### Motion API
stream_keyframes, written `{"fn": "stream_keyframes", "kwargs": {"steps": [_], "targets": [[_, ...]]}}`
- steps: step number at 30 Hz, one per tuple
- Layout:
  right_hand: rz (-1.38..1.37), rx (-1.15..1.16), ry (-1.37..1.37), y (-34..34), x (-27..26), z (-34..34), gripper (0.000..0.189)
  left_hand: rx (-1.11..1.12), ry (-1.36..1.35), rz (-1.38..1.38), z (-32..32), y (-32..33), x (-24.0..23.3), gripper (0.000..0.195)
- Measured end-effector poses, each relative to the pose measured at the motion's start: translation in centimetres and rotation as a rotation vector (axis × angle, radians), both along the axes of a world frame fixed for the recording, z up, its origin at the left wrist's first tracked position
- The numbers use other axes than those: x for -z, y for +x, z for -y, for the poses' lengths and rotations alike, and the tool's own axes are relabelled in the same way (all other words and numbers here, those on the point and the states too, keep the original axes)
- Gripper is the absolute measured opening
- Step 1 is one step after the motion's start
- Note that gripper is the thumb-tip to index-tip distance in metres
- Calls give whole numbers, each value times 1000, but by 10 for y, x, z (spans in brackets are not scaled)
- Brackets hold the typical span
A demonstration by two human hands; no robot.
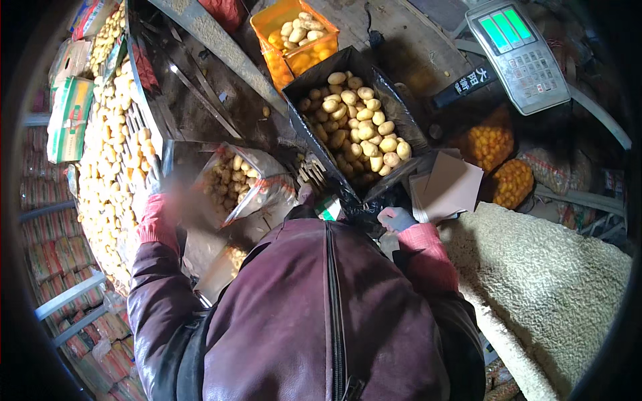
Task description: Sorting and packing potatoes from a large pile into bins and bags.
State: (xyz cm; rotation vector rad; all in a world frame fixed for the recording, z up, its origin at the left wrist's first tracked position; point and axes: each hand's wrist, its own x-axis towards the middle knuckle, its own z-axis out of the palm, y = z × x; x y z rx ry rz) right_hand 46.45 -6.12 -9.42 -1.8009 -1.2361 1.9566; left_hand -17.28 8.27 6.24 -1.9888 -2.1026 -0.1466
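My left hand (154, 181), in a grey glove below a pink knit cuff, is at the inner edge of a brightly lit sorting table (103, 200) heaped with potatoes; whether its fingers grip a potato is unclear. My right hand (396, 219), also gloved in grey, has curled fingers beside the near corner of a black-lined box (311, 125); I cannot tell if it holds anything. Potatoes (368, 133) fill much of that box. Between my hands, nearer the left, an open plastic sack (271, 193) holds more potatoes. Brown cardboard sheets (446, 185) lie just right of my right hand.
An orange crate (273, 62) of potatoes stands behind the box. A digital scale display (519, 60) is at upper right, above full mesh sacks (511, 184). A fleecy cream cover (541, 265) lies at right. Stacked bags and metal rails (70, 295) are at far left.
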Motion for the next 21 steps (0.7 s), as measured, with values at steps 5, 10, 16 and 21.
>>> {"fn": "stream_keyframes", "kwargs": {"steps": [5,10,16,21], "targets": [[-143,39,46,-24,-99,-62,12,-29,-13,25,7,3,-10,76],[6,37,282,-64,-113,-125,22,-38,-20,62,-2,6,-21,76],[283,-235,758,-114,-49,-223,35,225,-55,-86,-22,0,-38,69],[657,-419,770,-148,-7,-300,56,-194,-143,47,-22,-2,-32,70]]}}
